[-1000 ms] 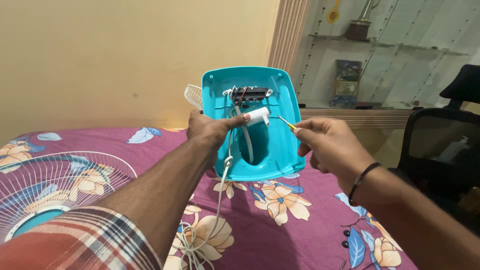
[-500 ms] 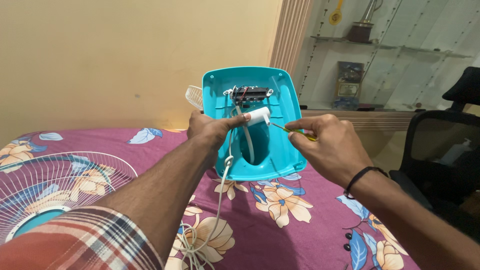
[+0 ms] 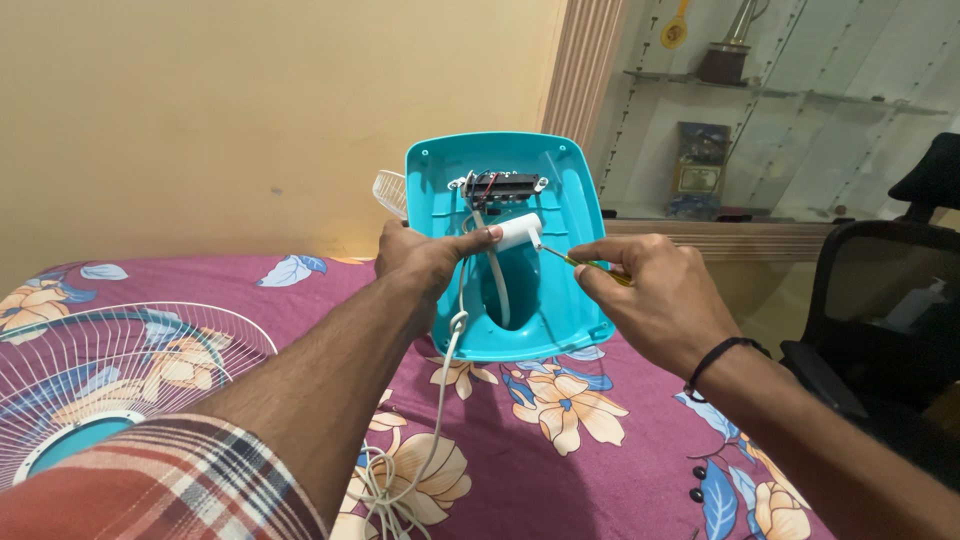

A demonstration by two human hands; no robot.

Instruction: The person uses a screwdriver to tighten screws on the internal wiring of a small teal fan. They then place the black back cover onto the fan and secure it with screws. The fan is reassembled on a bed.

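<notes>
Screwdriver at capacitor — teal base

Head view, close, facing forward-down

L arm: red-white-navy plaid sleeve. R wrist: thin black band.

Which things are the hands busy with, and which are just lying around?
Busy with:
- teal fan base, held up by the left hand
- white cylinder part, under the left thumb
- small screwdriver in the right hand
- white cord

Lying around:
- fan grille on the bedsheet
- black chair
- glass shelves
</notes>
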